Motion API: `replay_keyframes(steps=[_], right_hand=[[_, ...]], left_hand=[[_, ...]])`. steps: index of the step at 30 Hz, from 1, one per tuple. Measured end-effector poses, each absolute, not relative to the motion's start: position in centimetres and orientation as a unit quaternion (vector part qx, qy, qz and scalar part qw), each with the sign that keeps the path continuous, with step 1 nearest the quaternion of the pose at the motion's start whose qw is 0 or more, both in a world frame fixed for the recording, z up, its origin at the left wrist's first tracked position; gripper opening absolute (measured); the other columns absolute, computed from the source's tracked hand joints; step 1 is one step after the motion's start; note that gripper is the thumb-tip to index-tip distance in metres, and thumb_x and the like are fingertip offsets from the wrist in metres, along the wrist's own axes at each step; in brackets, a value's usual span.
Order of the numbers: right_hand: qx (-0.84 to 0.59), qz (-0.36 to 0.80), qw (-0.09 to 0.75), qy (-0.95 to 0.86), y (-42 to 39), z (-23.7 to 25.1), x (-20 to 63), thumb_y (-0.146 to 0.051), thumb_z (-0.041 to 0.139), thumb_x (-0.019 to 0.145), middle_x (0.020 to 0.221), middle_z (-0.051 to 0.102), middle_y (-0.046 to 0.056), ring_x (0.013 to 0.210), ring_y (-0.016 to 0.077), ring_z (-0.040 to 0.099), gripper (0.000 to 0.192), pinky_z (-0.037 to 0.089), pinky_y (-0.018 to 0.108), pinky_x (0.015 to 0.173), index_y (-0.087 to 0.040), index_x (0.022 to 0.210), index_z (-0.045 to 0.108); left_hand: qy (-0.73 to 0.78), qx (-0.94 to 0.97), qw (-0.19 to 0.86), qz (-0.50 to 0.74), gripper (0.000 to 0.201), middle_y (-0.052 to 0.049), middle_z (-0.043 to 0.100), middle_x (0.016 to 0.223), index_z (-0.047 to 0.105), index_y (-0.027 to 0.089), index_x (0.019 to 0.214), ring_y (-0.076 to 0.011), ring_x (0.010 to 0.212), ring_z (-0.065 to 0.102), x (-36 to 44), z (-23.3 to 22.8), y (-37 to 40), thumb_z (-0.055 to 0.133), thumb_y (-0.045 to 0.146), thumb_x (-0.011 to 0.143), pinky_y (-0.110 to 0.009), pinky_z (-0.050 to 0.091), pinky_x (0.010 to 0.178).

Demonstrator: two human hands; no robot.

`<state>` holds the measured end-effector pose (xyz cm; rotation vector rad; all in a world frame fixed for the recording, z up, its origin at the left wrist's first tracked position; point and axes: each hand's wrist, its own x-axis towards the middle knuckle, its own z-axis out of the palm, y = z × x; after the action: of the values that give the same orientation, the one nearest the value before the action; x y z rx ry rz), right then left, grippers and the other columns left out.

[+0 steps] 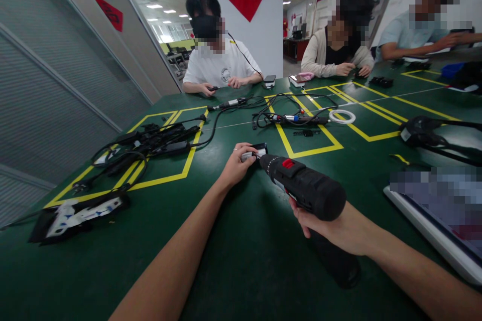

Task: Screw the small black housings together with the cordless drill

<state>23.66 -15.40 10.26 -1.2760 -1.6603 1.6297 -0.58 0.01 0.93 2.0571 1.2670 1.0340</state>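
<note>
My right hand (320, 223) is wrapped round the handle of a black cordless drill (301, 180) with a red switch on top. The drill's chuck points away from me, its tip right at a small silver-and-black block (260, 149) on the green table. My left hand (241, 160) closes its fingers on that block from the left and holds it against the tabletop. The drill body and my fingers partly cover the block, and I cannot make out its exact kind or any screw at the tip.
Tangled black cables and adapters (158, 140) lie left, near a white-and-black packet (83, 218). Two electric screwdrivers (231, 104) with cords and a white ring (342, 117) lie beyond my hands. A tablet-like device (437, 210) is at right. Several people sit across the table.
</note>
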Motion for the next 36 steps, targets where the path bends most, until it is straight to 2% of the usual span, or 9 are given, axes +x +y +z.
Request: replay_keyframes(steps=[6, 18, 24, 36], right_hand=[[-0.467, 0.6, 0.24, -0.604, -15.35, 10.0, 23.91, -0.022, 0.059, 0.079, 0.066, 0.056, -0.003, 0.063, 0.0154, 0.059, 0.026, 0.051, 0.031, 0.066, -0.019, 0.104, 0.059], [-0.457, 0.61, 0.251, -0.597, -15.2, 9.58, 23.92, -0.02, 0.059, 0.079, 0.068, 0.055, -0.004, 0.062, 0.0133, 0.057, 0.011, 0.05, 0.03, 0.066, -0.018, 0.089, 0.058], [-0.456, 0.612, 0.253, -0.595, -15.2, 9.53, 23.83, -0.019, 0.06, 0.079, 0.069, 0.055, -0.004, 0.061, 0.0127, 0.057, 0.011, 0.05, 0.03, 0.066, -0.018, 0.089, 0.057], [-0.465, 0.592, 0.255, -0.607, -15.35, 9.82, 23.74, -0.02, 0.059, 0.078, 0.066, 0.057, -0.004, 0.061, 0.0138, 0.058, 0.011, 0.051, 0.03, 0.064, -0.019, 0.088, 0.058]], left_hand=[[0.465, 0.76, 0.25, 0.379, 0.021, -0.008, 0.048, 0.121, 0.064, 0.02, 0.099, -0.0207, 0.121, 0.045, -0.69, 0.77, 0.09, 0.052, 0.025, 0.082, -0.04, 0.033, 0.108], [0.469, 0.757, 0.254, 0.378, 0.02, -0.008, 0.048, 0.122, 0.064, 0.02, 0.098, -0.0213, 0.121, 0.045, -0.63, 0.97, 0.01, 0.053, 0.024, 0.082, -0.04, 0.034, 0.107], [0.476, 0.757, 0.247, 0.374, 0.021, -0.008, 0.048, 0.123, 0.064, 0.02, 0.099, -0.0215, 0.12, 0.046, -0.65, 0.87, 0.02, 0.052, 0.025, 0.082, -0.04, 0.037, 0.105], [0.465, 0.759, 0.248, 0.383, 0.021, -0.008, 0.048, 0.12, 0.064, 0.02, 0.098, -0.0206, 0.121, 0.045, -0.65, 0.77, 0.21, 0.053, 0.026, 0.082, -0.04, 0.032, 0.109]])
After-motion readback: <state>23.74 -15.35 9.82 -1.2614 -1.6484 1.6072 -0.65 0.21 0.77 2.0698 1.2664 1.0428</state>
